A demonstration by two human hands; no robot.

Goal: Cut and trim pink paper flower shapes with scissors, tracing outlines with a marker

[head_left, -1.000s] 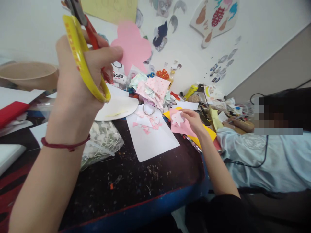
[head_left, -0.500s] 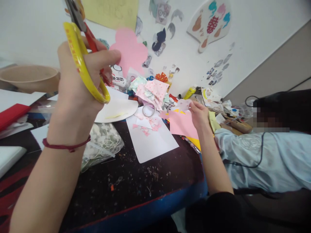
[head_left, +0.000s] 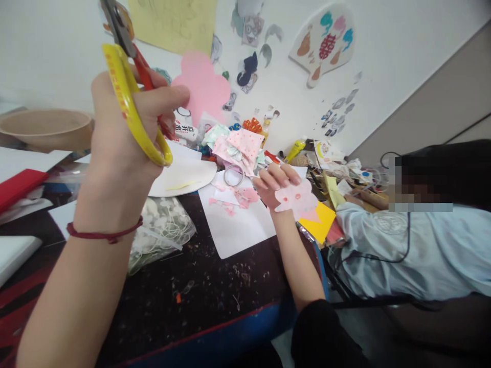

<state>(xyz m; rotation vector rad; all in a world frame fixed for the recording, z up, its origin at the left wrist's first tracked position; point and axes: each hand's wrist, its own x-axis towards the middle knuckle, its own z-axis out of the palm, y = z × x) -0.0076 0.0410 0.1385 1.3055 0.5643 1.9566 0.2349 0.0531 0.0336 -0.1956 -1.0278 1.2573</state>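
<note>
Raised at upper left, my left hand (head_left: pixel 118 128) is closed around scissors (head_left: pixel 125 36) with yellow and red handles, their blades pointing up. The yellow handle loop (head_left: pixel 141 122) lies across the back of the hand. A pink paper flower (head_left: pixel 205 89) is pinched by its left edge between that hand's thumb and fingers. My right hand (head_left: pixel 276 181), fingers curled, is over the right side of the table. A pale pink flower cutout (head_left: pixel 295 199) with small red marks is at its fingers and overlaps the wrist. A yellow sheet (head_left: pixel 320 222) lies just beyond.
White paper (head_left: pixel 238 235) bears pink scraps (head_left: pixel 240 197) and a tape roll (head_left: pixel 233 175). Folded dotted cloth (head_left: pixel 243 145) is piled behind. A bag of white pieces (head_left: pixel 163 230) lies near my left forearm. A person in a light sleeve (head_left: pixel 414 250) sits at right.
My right hand has moved left and turned, bringing the pale pink cutout nearer. The plain pink sheet by it no longer shows. My left hand stays almost still.
</note>
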